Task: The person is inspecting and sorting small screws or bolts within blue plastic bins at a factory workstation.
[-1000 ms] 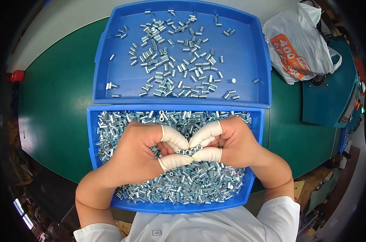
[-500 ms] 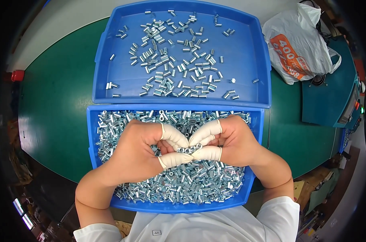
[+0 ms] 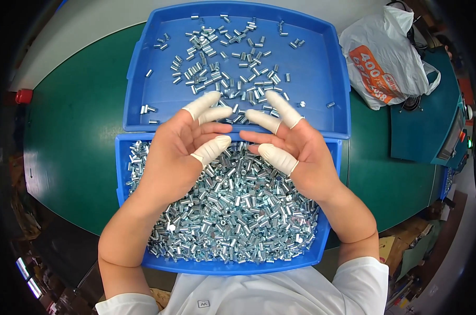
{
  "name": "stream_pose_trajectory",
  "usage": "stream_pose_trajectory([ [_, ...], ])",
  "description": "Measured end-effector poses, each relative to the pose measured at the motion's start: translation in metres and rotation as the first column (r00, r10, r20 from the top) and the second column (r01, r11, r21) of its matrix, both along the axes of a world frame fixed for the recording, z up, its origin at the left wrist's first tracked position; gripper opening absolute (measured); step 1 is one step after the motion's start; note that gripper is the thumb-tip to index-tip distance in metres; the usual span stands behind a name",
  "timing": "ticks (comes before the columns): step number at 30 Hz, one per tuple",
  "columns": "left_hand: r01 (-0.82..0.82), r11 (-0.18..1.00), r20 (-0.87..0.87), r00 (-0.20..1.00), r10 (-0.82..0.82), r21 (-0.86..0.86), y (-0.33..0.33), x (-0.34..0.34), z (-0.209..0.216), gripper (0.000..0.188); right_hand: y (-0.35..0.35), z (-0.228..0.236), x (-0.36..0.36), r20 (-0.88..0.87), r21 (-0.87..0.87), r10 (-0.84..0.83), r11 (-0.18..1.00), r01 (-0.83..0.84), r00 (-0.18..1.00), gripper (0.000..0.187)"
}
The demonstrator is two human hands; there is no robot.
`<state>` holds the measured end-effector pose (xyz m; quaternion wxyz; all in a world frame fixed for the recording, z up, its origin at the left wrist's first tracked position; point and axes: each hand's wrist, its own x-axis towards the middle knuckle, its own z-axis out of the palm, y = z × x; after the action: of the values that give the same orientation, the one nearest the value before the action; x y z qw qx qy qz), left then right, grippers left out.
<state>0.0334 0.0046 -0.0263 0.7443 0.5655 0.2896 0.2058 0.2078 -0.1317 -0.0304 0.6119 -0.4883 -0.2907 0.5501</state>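
Observation:
My left hand (image 3: 172, 149) and my right hand (image 3: 308, 157) hover over the seam between two blue trays. White finger cots cover the thumbs and two fingers of each. The fingers of both are spread apart, with no part visible between them. Beneath them, the near tray (image 3: 232, 269) is heaped with small silver rivet nuts (image 3: 243, 210). Fewer rivet nuts (image 3: 204, 71) lie scattered on the floor of the far tray (image 3: 316, 68), mostly toward its middle and left. My fingertips hide some near that tray's front edge.
Both trays stand on a green table (image 3: 70, 136). At the far right a white plastic bag (image 3: 374, 58) with orange print lies next to a teal machine (image 3: 426, 121) with a red knob. A red object (image 3: 24, 96) sits at the table's left edge.
Both hands have moved forward from over the near tray and come apart. The short row of rivet nuts pinched between them has left the fingers.

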Motion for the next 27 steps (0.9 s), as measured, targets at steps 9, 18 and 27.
stream_pose_trajectory([
  [9, 0.237, 0.828, -0.290, 0.952, -0.094, 0.509, 0.003, -0.021, 0.023, 0.031, -0.013, -0.006, -0.003, 0.895, 0.028, 0.047, 0.986, -0.161, 0.443, 0.025],
  [18, 0.507, 0.463, -0.538, 0.840, -0.074, 0.727, -0.007, -0.025, 0.035, 0.036, -0.018, 0.005, -0.009, 0.975, -0.012, 0.076, 0.956, -0.293, 0.208, 0.027],
  [27, 0.573, 0.404, -0.580, 0.806, -0.120, 0.713, -0.003, -0.024, 0.022, 0.028, -0.020, 0.003, -0.009, 0.950, -0.096, 0.168, 0.960, -0.264, 0.264, 0.027],
])
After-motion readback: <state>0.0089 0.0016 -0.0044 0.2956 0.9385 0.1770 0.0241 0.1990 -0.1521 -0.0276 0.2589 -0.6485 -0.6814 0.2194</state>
